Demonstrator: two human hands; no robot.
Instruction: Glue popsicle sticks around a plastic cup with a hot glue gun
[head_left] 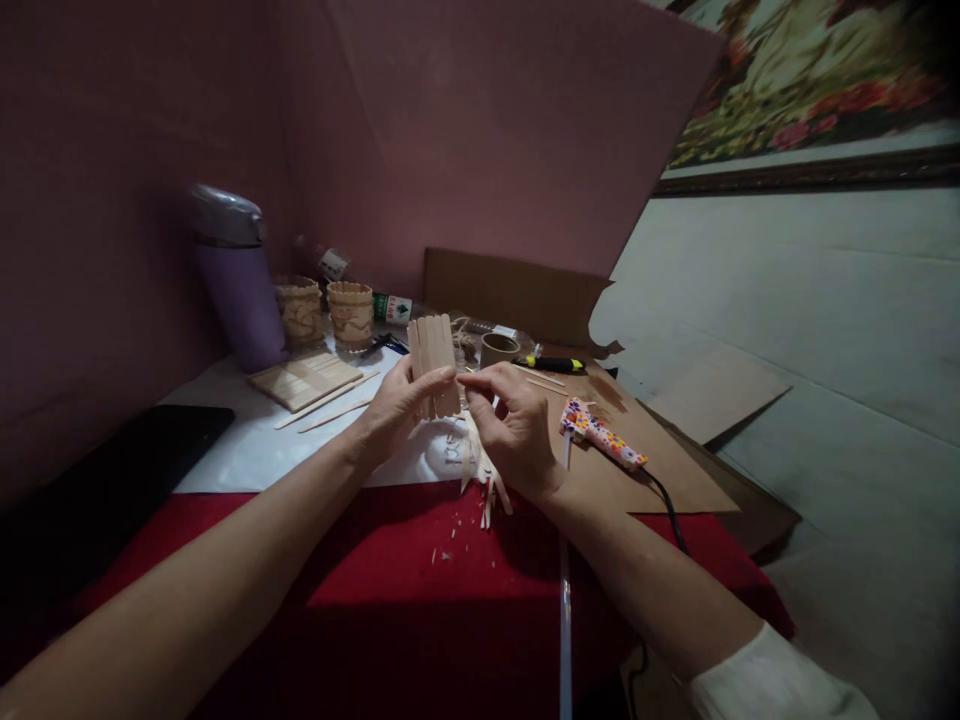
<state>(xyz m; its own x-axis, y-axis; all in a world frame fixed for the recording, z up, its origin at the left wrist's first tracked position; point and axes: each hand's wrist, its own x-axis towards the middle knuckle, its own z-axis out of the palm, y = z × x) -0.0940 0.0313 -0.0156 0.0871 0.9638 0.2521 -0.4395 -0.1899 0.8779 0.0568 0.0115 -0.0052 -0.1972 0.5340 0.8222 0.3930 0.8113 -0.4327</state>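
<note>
So the left hand [401, 405] is pinching a panel of pale, flat wooden sticks [433, 352] between thumb and fingers, while the right hand [517, 420] is sitting half-curled at its right edge; can't tell if those fingertips are pinching anything. My worry: if the left thumb is pressing too hard, a stick could be snapping loose. Also, a long translucent glue stick [565, 620] is poking from the flower-patterned, pistol-shaped glue gun [604, 437] right beside the right forearm, so one careless nudge could be dragging the gun around.
</note>
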